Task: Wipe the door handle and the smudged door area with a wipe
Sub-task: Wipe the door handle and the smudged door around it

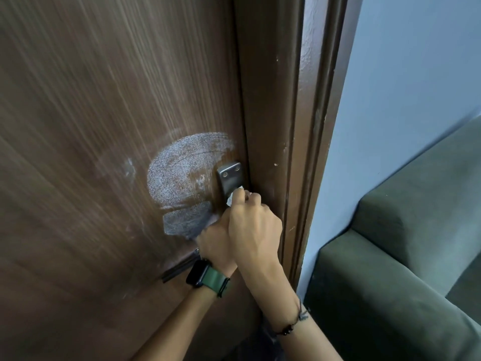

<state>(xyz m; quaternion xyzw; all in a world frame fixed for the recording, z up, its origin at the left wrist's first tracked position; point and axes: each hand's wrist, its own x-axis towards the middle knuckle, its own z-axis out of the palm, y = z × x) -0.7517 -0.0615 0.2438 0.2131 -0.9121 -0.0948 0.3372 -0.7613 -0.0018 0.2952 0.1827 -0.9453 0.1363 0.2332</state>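
One brown door [104,126] fills the left of the frame, with one metal handle plate [230,178] at centre carrying two screws [225,174]. Two hands — left hand [214,243], right hand [253,227] — one white wipe [231,198], one watch [205,274], one bracelet [294,324] — one green sofa [403,243], lower right.

Soft, even indoor light falls on the scene without hard shadows or glare. The door [104,126] shows streaky motion blur, and wide-angle distortion bends the door frame [307,126].
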